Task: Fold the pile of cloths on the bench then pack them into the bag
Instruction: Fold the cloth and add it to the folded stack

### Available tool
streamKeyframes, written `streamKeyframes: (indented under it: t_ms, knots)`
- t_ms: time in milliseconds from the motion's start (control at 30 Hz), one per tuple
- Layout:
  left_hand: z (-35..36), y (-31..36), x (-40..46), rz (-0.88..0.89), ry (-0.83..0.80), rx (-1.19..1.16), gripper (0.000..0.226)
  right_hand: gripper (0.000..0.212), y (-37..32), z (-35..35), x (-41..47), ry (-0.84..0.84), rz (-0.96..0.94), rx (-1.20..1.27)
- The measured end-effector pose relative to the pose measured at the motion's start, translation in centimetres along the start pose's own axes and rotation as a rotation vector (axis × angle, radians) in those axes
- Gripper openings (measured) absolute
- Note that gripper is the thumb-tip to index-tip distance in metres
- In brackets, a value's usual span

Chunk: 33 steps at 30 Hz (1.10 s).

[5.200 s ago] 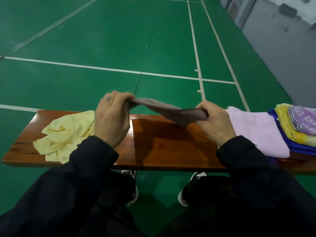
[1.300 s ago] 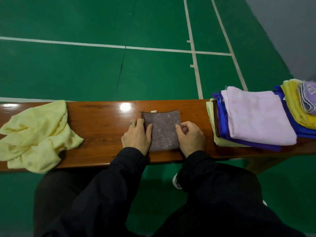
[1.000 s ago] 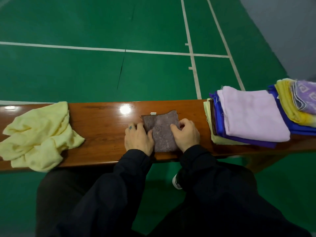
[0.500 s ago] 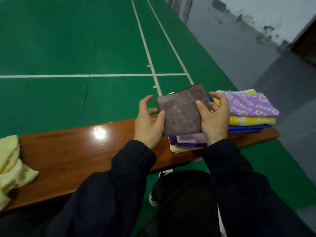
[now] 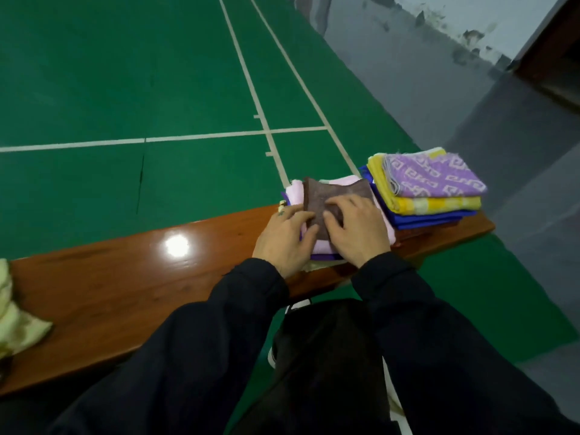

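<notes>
A folded brown cloth [image 5: 334, 192] lies on top of a pink folded cloth [image 5: 294, 195] that heads a stack near the right end of the wooden bench [image 5: 125, 277]. My left hand [image 5: 282, 238] rests flat at the brown cloth's left edge, thumb on its near corner. My right hand [image 5: 356, 230] presses down on the cloth's near half with straight fingers, hiding that part. A crumpled pale yellow cloth [image 5: 14, 321] lies at the bench's far left. No bag is in view.
A second stack sits at the bench's right end: a purple patterned cloth [image 5: 434, 177] over a yellow one [image 5: 436, 205] and a blue one [image 5: 430, 219]. Bare bench stretches between the stacks and the yellow cloth. Green court floor [image 5: 157, 73] lies beyond, a grey wall [image 5: 470, 73] at right.
Half a second ago both hands held the folded brown cloth in the air; now it lies on the pink stack with my hands pressing on it. The view has turned right.
</notes>
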<state>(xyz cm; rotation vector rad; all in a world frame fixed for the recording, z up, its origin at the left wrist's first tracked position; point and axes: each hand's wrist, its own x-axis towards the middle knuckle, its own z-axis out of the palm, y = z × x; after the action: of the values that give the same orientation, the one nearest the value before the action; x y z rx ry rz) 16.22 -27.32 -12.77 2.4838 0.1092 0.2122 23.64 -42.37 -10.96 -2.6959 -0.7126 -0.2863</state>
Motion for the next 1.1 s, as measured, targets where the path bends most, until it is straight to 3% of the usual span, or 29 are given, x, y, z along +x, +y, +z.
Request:
streamKeyframes:
  t_ms: [133,300,400,533,633,767,833,867,933,1000,1033,1100]
  knots:
    - [-2.6,-2.4,-2.2,-0.078,0.188,-0.158,0.026,0.019,-5.3,0.2,-0.9,-0.006,-0.121,0.145]
    - [-5.6,-8.6,-8.4,-0.243,0.349,-0.205,0.024,0.016,-11.9,2.9,-2.9,-0.07,-0.277,0.278]
    - [-7.6,-14.3,-13.9,-0.496,0.423,-0.007,0.035,0.013,-15.9,4.8,-4.1,-0.156,-0.376,0.295]
    - [-11.8,-21.1,-21.2,-0.986,0.463,0.319,0.073,0.011,-21.2,7.2,-5.7,-0.27,-0.472,0.314]
    - [-13.9,-24.8,-25.6,-1.161,0.408,0.361,0.067,0.012,-23.9,8.5,-6.8,-0.35,-0.526,0.328]
    - [-14.4,-26.6,-27.0,-1.023,0.345,0.379,0.032,0.015,-25.8,9.2,-8.0,-0.51,-0.559,0.318]
    - [-14.3,-25.7,-26.0,-0.9,0.386,0.176,0.02,0.021,-26.4,9.6,-8.3,-0.638,-0.522,0.334]
    - [-14.1,-24.7,-25.3,-0.825,0.4,0.041,0.012,0.031,-26.5,10.0,-8.4,-0.721,-0.482,0.363]
    - [-13.6,-21.7,-23.6,-0.633,0.383,-0.184,0.005,0.073,-26.7,10.8,-8.6,-0.924,-0.32,0.53]
    - [-13.1,-18.5,-21.8,-0.452,0.337,-0.393,0.008,0.11,-26.4,11.6,-8.9,-0.973,-0.196,0.717]
    - [-12.8,-17.3,-21.1,-0.402,0.326,-0.487,0.009,0.113,-25.9,11.8,-8.8,-0.936,-0.177,0.787]
    - [-12.9,-15.3,-19.8,-0.397,0.412,-0.62,0.009,0.087,-25.0,11.0,-8.2,-0.834,-0.166,0.876]
